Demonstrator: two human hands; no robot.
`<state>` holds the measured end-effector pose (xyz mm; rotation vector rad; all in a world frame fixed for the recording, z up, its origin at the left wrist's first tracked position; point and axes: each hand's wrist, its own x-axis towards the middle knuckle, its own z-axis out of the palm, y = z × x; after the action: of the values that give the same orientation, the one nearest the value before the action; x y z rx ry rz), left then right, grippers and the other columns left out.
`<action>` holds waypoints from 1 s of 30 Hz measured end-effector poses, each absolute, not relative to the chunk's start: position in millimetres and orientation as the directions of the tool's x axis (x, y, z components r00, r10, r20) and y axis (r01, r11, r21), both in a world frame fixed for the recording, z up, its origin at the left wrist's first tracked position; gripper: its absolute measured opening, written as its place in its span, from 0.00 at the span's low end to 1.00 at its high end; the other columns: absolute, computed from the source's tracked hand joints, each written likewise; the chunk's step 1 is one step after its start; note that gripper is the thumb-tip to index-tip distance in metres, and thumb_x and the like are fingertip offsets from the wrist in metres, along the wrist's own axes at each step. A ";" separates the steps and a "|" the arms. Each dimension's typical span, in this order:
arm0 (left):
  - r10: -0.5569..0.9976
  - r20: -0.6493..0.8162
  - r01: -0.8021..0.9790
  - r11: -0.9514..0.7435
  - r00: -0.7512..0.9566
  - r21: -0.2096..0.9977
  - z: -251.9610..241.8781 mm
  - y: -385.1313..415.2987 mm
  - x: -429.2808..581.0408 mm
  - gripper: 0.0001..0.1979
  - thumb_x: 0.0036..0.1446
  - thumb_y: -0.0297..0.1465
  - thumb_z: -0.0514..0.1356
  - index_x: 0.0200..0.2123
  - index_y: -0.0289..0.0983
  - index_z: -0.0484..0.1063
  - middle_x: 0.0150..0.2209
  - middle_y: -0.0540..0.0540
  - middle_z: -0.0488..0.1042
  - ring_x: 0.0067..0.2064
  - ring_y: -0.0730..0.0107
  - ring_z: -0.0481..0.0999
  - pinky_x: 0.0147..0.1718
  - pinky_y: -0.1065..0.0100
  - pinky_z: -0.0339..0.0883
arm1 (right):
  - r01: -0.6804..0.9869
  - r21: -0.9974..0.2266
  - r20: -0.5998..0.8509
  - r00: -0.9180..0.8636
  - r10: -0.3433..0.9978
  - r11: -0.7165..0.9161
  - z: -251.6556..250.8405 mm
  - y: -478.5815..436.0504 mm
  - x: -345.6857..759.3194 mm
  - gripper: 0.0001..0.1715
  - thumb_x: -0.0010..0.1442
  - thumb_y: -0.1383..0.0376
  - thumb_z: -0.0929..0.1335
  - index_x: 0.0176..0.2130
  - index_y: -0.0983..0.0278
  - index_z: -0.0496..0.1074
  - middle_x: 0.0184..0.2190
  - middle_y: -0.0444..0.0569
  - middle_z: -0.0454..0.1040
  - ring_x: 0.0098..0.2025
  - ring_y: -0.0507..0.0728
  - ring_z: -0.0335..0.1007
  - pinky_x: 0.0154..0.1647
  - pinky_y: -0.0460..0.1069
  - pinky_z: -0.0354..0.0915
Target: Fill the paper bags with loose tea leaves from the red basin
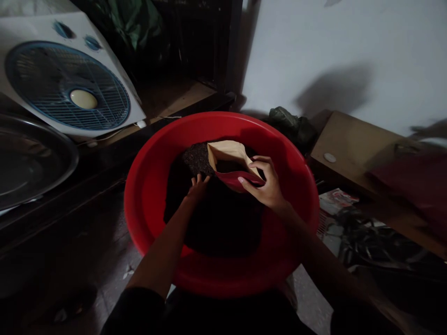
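Note:
A large red basin (223,279) holds a heap of dark, crumbly material (197,158). Inside the basin is a paper bag (228,148), tan inside and red outside, its mouth wide apart and facing up. My right hand (267,184) grips the bag's right edge between thumb and fingers. Just left of the bag, my left hand (199,186) rests at the dark material with its fingers spread; the fingertips are partly in shadow. The bottom of the bag's inside is too dark to make out.
A white box fan (84,98) and a metal bowl (68,163) stand on the left. At the right is a wooden surface (349,135) with a small pale round object (329,157). Tangled dark items (370,237) lie below it. A white wall (349,46) rises behind.

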<state>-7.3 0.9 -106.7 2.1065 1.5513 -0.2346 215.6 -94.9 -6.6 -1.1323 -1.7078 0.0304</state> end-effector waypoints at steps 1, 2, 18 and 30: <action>0.841 -0.424 0.929 -0.222 0.336 0.296 -112.5 -2.8 -5.4 0.46 0.49 0.30 0.69 0.68 0.45 0.50 0.70 0.31 0.42 0.69 0.30 0.49 0.58 0.43 0.61 | 0.660 -0.508 0.727 -0.014 0.686 0.553 -6.3 -95.0 215.4 0.22 0.56 0.65 0.74 0.48 0.57 0.65 0.49 0.51 0.67 0.53 0.60 0.69 0.54 0.59 0.69; 0.841 -0.423 0.928 -0.220 0.337 0.301 -116.4 -5.4 -4.3 0.44 0.51 0.29 0.67 0.67 0.44 0.50 0.70 0.30 0.43 0.69 0.30 0.50 0.58 0.43 0.61 | 0.660 -0.508 0.728 -0.015 0.685 0.554 -6.1 -95.0 215.2 0.22 0.56 0.65 0.74 0.48 0.57 0.65 0.48 0.51 0.67 0.53 0.60 0.69 0.54 0.59 0.69; 0.940 0.147 0.636 -0.317 0.306 0.704 7.4 21.7 -25.5 0.18 0.62 0.39 0.57 0.53 0.41 0.64 0.40 0.48 0.76 0.41 0.66 0.76 0.44 0.66 0.70 | 0.663 -0.509 0.720 -0.024 0.694 0.550 -7.9 -92.7 214.7 0.19 0.57 0.63 0.73 0.47 0.56 0.67 0.47 0.51 0.70 0.52 0.61 0.70 0.52 0.60 0.71; 0.607 0.380 0.279 -0.719 0.698 0.637 68.3 -3.4 28.2 0.19 0.60 0.31 0.62 0.55 0.43 0.69 0.53 0.45 0.71 0.53 0.65 0.74 0.55 0.59 0.68 | 0.655 -0.510 0.724 -0.023 0.690 0.557 -7.3 -93.3 214.2 0.22 0.58 0.62 0.73 0.50 0.55 0.67 0.48 0.50 0.69 0.52 0.60 0.70 0.52 0.59 0.71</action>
<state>28.2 -3.4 68.3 2.3588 0.6766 0.7948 214.2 -93.3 -7.3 -1.1290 -1.7160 0.0402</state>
